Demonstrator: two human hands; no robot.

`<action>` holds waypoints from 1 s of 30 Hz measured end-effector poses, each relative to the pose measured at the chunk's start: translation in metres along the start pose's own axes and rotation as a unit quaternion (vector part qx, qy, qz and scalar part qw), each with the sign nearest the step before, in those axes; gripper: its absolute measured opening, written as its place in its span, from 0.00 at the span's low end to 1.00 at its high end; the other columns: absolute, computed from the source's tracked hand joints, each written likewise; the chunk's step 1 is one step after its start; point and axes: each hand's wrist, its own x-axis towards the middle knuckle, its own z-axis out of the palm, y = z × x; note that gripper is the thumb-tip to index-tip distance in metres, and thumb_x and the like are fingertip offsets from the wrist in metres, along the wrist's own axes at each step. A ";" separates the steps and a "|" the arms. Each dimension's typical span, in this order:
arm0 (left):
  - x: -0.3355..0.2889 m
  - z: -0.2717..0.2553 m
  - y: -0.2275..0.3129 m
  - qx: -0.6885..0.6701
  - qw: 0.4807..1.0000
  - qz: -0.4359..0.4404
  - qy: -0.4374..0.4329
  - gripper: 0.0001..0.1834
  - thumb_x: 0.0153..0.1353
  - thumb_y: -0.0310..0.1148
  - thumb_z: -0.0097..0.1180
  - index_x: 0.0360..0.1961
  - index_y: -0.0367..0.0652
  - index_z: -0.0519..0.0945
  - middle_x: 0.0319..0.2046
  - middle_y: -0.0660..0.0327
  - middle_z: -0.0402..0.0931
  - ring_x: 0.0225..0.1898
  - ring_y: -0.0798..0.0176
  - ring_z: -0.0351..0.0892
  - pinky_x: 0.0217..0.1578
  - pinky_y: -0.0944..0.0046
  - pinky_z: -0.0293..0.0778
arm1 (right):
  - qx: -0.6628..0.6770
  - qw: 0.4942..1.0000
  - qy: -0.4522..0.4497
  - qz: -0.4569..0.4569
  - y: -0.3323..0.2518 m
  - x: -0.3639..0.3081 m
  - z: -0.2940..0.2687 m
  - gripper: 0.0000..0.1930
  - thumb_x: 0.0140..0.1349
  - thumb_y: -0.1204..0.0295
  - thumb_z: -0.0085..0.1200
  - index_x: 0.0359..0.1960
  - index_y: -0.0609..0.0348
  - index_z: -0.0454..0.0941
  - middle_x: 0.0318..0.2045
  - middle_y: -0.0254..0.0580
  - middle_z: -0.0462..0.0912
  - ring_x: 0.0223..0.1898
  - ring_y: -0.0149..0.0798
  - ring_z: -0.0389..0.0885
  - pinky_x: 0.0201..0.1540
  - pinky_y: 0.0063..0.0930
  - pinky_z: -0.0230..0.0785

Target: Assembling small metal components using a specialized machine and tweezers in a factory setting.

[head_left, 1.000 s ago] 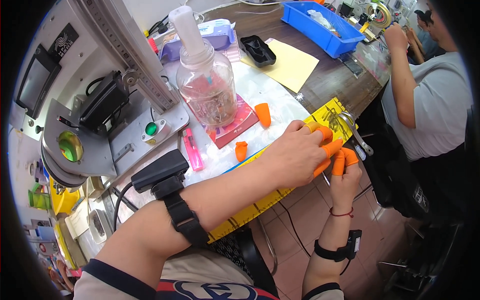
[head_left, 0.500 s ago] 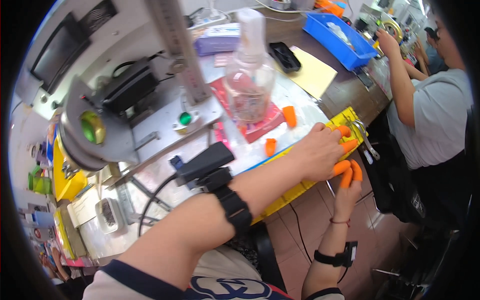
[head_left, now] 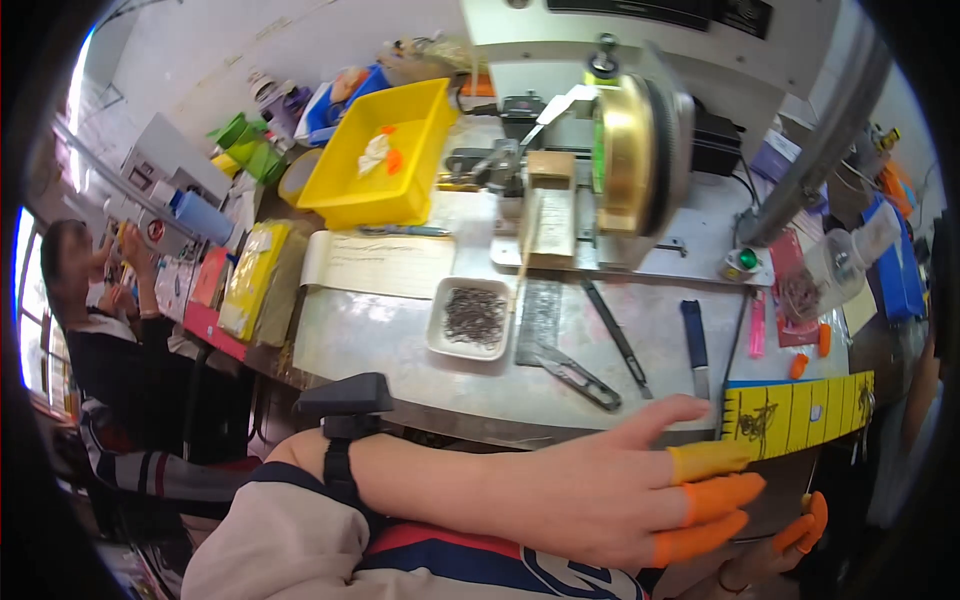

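Observation:
My left hand (head_left: 625, 495) reaches across the table's front edge, thumb spread and fingers stretched out. It holds nothing; its fingertips wear yellow and orange finger cots. Just beyond them is a yellow slotted board (head_left: 790, 415) with dark, thin, wiry pieces on it. Lower right, my right hand (head_left: 775, 555) sits below the board, its orange-covered fingers bent close together. Whatever lies between them cannot be made out. Ahead of my left hand lie a dark-handled blade (head_left: 694, 340), grey tweezers (head_left: 580, 378) and a slim dark tool (head_left: 615, 335).
A white dish (head_left: 437, 335) holds many small dark pieces beside an open notebook (head_left: 375, 268). Behind stand a yellow bin (head_left: 330, 192) and a machine with a brass-coloured wheel (head_left: 625, 160). A spray bottle (head_left: 835, 265) stands right. Another person (head_left: 130, 370) sits at far left.
The view has swung left, bringing the bin, dish and tools into fuller sight. My left hand has moved off the yellow board, and its thumb now stands apart.

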 end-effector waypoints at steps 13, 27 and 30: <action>-0.144 -0.066 -0.015 0.093 0.932 -0.344 0.067 0.18 0.45 0.28 0.59 0.40 0.50 0.75 0.44 0.62 0.71 0.43 0.59 0.72 0.49 0.50 0.57 | -0.045 0.858 -0.423 -0.289 -0.150 -0.024 0.157 0.15 0.46 0.73 0.58 0.38 0.62 0.74 0.37 0.43 0.75 0.35 0.45 0.71 0.38 0.35 0.63; -0.134 -0.039 -0.032 -0.137 0.958 -0.245 0.063 0.19 0.48 0.27 0.55 0.45 0.44 0.72 0.44 0.58 0.70 0.43 0.59 0.71 0.46 0.58 0.64 | -0.118 0.863 -0.441 -0.215 -0.152 -0.013 0.161 0.13 0.45 0.79 0.55 0.37 0.60 0.75 0.34 0.45 0.72 0.30 0.48 0.72 0.32 0.34 0.64; -0.136 -0.052 -0.028 -0.264 0.889 -0.336 0.162 0.24 0.54 0.29 0.51 0.54 0.38 0.64 0.48 0.51 0.67 0.48 0.55 0.68 0.49 0.61 0.63 | -0.056 0.873 -0.394 -0.283 -0.158 -0.024 0.135 0.13 0.40 0.78 0.56 0.32 0.56 0.77 0.30 0.36 0.72 0.28 0.41 0.73 0.30 0.34 0.64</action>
